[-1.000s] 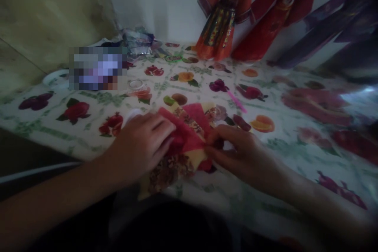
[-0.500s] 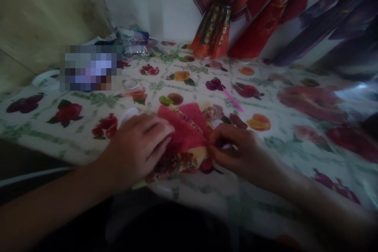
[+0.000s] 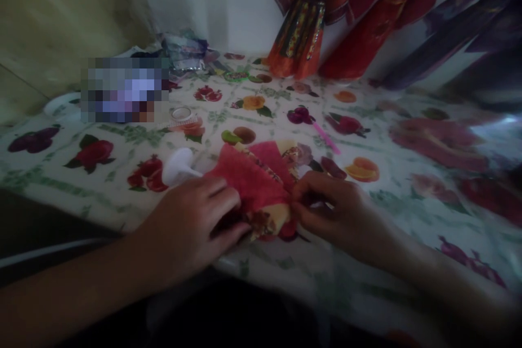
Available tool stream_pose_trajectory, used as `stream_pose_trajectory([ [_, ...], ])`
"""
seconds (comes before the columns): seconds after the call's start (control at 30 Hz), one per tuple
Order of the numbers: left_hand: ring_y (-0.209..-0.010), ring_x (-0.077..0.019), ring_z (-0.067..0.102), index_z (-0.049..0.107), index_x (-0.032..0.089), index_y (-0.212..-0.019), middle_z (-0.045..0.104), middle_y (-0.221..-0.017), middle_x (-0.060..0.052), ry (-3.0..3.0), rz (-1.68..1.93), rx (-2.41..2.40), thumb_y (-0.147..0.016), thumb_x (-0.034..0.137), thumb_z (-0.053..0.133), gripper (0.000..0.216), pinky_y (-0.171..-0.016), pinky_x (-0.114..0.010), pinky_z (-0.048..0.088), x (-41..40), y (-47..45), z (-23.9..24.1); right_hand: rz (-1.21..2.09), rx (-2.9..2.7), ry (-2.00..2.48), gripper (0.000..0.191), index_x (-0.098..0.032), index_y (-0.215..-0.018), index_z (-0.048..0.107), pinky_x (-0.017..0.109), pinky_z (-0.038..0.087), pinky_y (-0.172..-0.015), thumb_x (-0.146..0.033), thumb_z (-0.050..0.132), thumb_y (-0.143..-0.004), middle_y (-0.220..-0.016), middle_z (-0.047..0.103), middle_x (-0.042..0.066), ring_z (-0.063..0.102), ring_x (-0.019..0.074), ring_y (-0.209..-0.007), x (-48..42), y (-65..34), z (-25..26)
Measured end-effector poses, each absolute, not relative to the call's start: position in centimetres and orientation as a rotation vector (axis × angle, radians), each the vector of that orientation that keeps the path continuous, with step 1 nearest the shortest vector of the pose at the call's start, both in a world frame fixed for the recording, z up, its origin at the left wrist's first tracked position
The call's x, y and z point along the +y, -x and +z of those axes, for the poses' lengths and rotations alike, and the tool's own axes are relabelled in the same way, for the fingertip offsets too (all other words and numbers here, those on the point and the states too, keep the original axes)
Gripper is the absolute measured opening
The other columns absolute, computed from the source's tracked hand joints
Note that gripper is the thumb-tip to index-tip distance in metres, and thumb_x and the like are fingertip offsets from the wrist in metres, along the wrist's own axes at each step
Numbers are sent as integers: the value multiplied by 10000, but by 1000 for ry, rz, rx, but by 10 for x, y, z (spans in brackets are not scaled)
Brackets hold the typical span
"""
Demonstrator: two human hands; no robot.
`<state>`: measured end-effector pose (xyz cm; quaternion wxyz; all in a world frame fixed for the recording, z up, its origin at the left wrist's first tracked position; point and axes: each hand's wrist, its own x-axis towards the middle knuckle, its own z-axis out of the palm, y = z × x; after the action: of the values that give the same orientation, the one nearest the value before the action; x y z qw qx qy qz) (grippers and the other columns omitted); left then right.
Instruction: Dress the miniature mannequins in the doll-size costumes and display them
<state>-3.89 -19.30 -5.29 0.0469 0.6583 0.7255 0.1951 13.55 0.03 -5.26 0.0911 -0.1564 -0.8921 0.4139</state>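
A small pink-red doll garment (image 3: pixel 261 182) with yellow flowered trim lies at the table's near edge, between my hands. My left hand (image 3: pixel 204 217) curls over its left part, with thumb and fingers closed on the cloth near the lower trim. At the opposite edge my right hand (image 3: pixel 330 204) pinches the fabric between thumb and forefinger; anything smaller in that pinch cannot be made out. Close beyond my left hand sits a white object with a round disc and a thin stem (image 3: pixel 178 167), like a doll stand, partly hidden.
Fruit-printed cloth (image 3: pixel 269 103) covers the table. A pink stick (image 3: pixel 326 137) and a roll of tape (image 3: pixel 180 114) lie beyond the garment. Dressed doll figures, one in an orange robe (image 3: pixel 299 22), stand along the wall. Plastic packets (image 3: pixel 185 51) and a blurred-out item (image 3: pixel 124 92) are back left.
My left hand has shifted down and its fingers have moved onto the lower trim, uncovering more of the white object and the garment's left side. My right hand keeps its pinch.
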Motion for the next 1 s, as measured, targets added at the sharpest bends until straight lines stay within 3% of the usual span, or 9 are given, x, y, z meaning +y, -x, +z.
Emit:
stream_pose_trajectory([
  [0.3, -730, -188, 541, 603, 181, -768, 599, -772, -31, -2088, 705, 2145, -925, 186, 574, 160, -647, -345, 424, -204, 23, -59, 1229, -2659, 484, 102, -212, -743, 592, 226, 418, -500, -137, 627, -803, -690, 615, -17, 558, 120, -603, 2, -136, -57],
  [0.47, -704, -180, 573, 655, 173, -925, 657, -780, -19, -2412, 720, 2125, -914, 118, 610, 72, -665, -381, 447, -219, 12, -64, 1248, -2664, 494, 89, -211, -765, 597, 226, 430, -508, -150, 631, -821, -721, 625, -4, 567, 126, -621, 2, -136, -55],
  [0.6, -764, -206, 635, 648, 143, -1108, 726, -900, -44, -2572, 621, 2074, -923, 103, 590, 198, -690, -414, 473, -224, 10, -66, 1242, -2666, 474, 85, -208, -774, 597, 222, 423, -506, -158, 638, -829, -722, 626, -4, 569, 120, -615, 2, -136, -57],
  [0.83, -674, -176, 574, 632, 146, -1019, 649, -752, -17, -2414, 670, 2257, -912, 139, 619, 108, -657, -384, 467, -218, 27, -68, 1216, -2681, 484, 86, -212, -776, 590, 223, 425, -506, -157, 620, -834, -728, 630, -6, 572, 121, -630, 3, -136, -57],
  [1.0, -884, -244, 653, 655, 140, -1096, 721, -985, -81, -2472, 569, 2314, -927, 149, 586, 184, -774, -430, 519, -217, 29, -68, 1218, -2681, 480, 89, -218, -765, 590, 247, 433, -503, -153, 622, -817, -699, 631, 0, 560, 133, -606, 3, -135, -54],
])
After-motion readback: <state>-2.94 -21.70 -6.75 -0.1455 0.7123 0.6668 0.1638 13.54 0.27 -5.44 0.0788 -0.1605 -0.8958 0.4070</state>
